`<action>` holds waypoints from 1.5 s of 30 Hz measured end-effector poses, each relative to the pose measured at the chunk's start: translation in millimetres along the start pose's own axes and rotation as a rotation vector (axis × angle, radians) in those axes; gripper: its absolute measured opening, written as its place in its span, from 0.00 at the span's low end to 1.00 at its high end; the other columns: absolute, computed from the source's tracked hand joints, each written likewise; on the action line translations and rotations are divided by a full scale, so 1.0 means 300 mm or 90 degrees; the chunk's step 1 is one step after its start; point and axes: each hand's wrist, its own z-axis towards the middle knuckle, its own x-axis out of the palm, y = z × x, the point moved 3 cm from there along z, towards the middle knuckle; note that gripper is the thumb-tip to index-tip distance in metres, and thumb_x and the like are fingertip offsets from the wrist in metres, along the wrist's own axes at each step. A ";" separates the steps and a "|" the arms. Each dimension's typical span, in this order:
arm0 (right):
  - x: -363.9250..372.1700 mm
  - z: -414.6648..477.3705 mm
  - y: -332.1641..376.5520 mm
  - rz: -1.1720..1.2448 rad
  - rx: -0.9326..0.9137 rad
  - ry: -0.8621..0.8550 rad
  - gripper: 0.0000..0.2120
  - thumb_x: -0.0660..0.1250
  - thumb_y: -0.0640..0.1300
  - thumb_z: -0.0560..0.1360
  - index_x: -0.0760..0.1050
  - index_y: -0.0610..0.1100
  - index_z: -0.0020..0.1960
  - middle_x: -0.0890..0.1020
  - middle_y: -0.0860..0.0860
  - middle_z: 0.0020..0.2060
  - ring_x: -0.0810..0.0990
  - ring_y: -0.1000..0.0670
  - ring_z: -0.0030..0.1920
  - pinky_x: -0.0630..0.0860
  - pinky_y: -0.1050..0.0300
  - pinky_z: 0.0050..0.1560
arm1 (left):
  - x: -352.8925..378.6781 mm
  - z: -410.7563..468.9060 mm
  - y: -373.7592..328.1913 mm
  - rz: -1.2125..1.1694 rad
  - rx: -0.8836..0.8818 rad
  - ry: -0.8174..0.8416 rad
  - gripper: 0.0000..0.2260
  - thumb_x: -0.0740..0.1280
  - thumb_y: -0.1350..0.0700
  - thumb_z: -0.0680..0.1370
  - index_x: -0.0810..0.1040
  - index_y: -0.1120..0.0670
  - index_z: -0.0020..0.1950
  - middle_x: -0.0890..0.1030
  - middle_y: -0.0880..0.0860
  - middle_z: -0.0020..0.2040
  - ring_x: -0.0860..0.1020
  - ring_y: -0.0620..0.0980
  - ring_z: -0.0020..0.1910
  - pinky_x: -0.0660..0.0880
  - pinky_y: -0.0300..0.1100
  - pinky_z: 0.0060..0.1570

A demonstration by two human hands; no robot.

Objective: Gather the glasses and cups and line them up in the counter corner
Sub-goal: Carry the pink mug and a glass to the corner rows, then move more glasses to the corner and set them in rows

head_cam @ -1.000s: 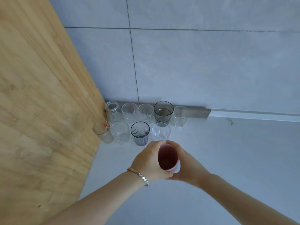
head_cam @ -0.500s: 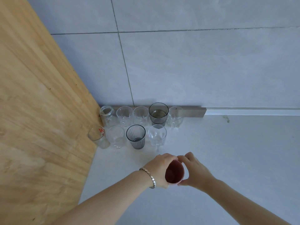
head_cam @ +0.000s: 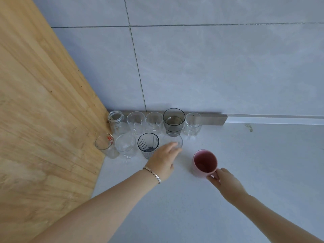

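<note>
Two rows of glasses stand in the counter corner. The back row holds a jar, two clear glasses, a smoky grey glass and a clear mug. In front are a red-printed glass, a clear glass, a dark striped glass and another clear glass. My left hand reaches to that last glass, fingertips touching its near side. A pink cup stands upright to the right, apart from the rows. My right hand pinches its near side.
A wooden panel walls off the left side. The grey tiled wall stands behind, with a metal strip along its foot. The white counter runs toward me and to the right.
Both hands held the pink cup in the air before. It now stands on the counter to the right; my left hand has let go and moved up to the front clear glass.
</note>
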 end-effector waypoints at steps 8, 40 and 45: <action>0.043 0.095 0.174 0.168 0.088 -0.072 0.17 0.54 0.47 0.81 0.76 0.37 0.54 0.74 0.43 0.48 0.73 0.44 0.46 0.73 0.55 0.48 | -0.006 0.132 0.059 0.166 -0.160 0.118 0.35 0.65 0.50 0.76 0.48 0.56 0.77 0.49 0.61 0.78 0.53 0.59 0.76 0.52 0.50 0.76; -0.247 -0.804 -0.729 0.081 0.347 0.082 0.21 0.56 0.51 0.80 0.64 0.46 0.71 0.69 0.48 0.69 0.68 0.47 0.69 0.66 0.52 0.66 | 0.245 0.108 -1.050 0.216 0.210 0.416 0.17 0.59 0.49 0.77 0.70 0.49 0.66 0.74 0.49 0.64 0.75 0.51 0.62 0.71 0.42 0.61; -0.303 -1.262 -1.112 0.119 0.425 0.027 0.21 0.56 0.49 0.80 0.65 0.42 0.70 0.71 0.45 0.68 0.70 0.44 0.67 0.69 0.51 0.64 | 0.449 0.034 -1.634 0.180 0.302 0.408 0.15 0.60 0.51 0.77 0.73 0.51 0.62 0.77 0.50 0.61 0.77 0.52 0.58 0.73 0.42 0.57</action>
